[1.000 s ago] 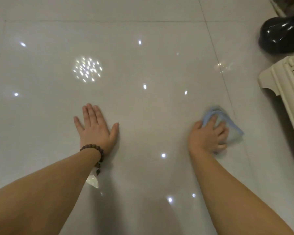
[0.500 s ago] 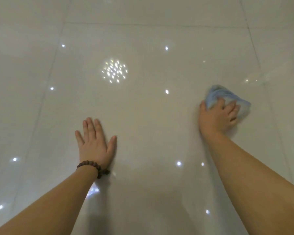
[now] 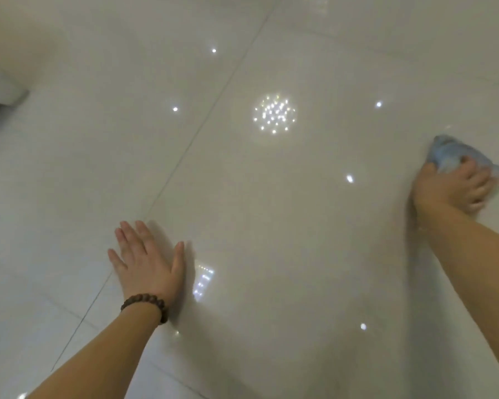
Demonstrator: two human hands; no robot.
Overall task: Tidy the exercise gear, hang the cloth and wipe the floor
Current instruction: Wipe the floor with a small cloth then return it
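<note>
A: Floor wipe in hand. Blue cloth is bunched under the right hand, gripped by curled fingers and pressed to the glossy tiled floor, far right.

B: Left hand?

A: Laid flat on the tile, fingers spread, nothing held; body weight is judged to be borne there.

B: Risks?

A: If the tile is left damp, the bracing palm could be slid out. Patches could be missed.

Cloth on floor far right, left hand lower left.
</note>
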